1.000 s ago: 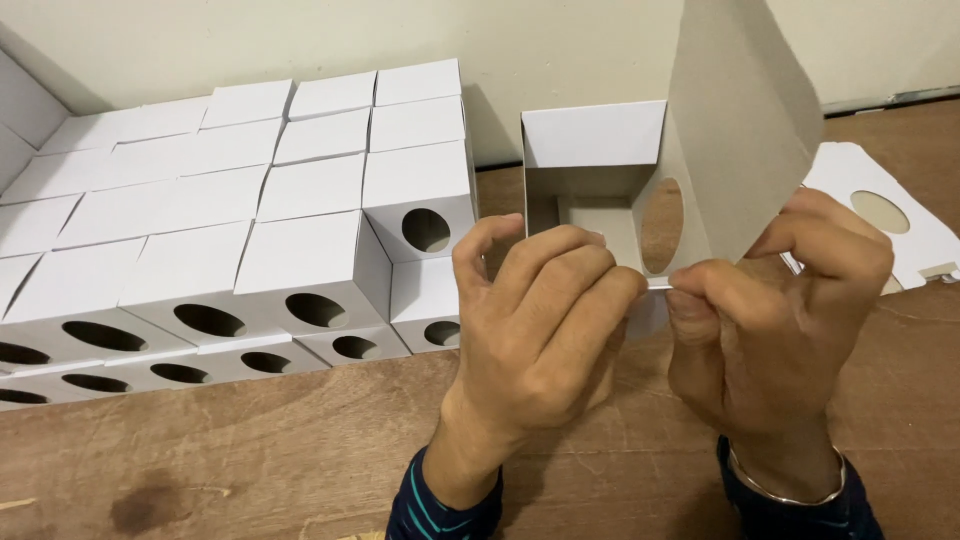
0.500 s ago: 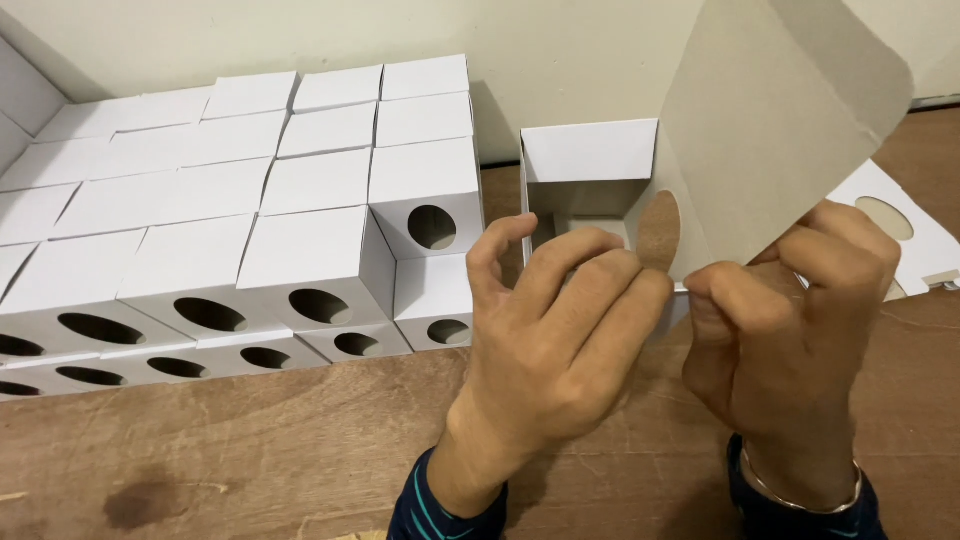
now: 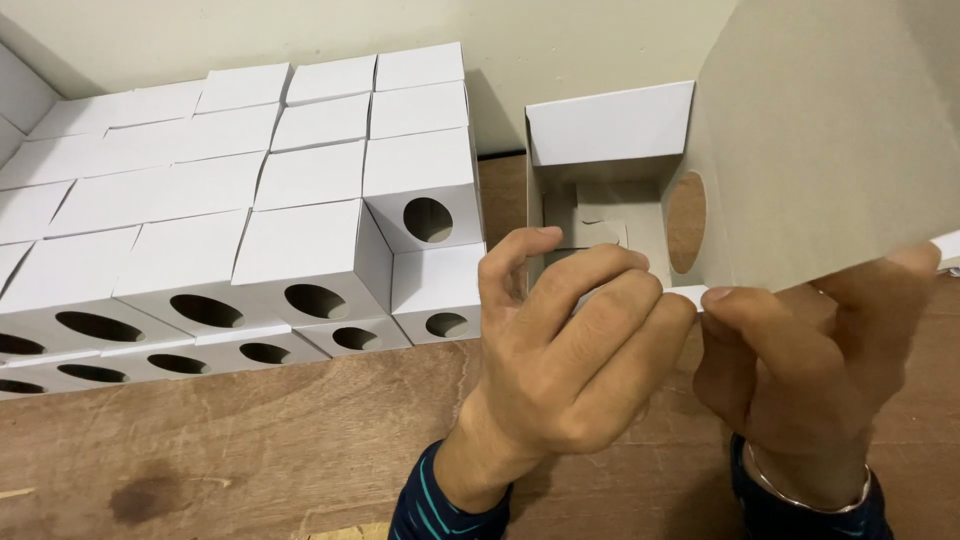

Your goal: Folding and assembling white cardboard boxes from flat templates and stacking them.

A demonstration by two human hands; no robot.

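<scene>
Lying under everything, a brown wooden counter meeting a pale wall at the far edge. Standing stacked far left, about twenty white boxes with round holes. Pinching one open box at centre right: left hand curled on its near edge, right hand gripping its raised grey flap. Remaining bare, only the near-left wood.

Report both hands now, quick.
Left hand: fingers curled, pinching a small white flap of the half-folded box.
Right hand: closed on the same box's lower edge, holding it up.
</scene>
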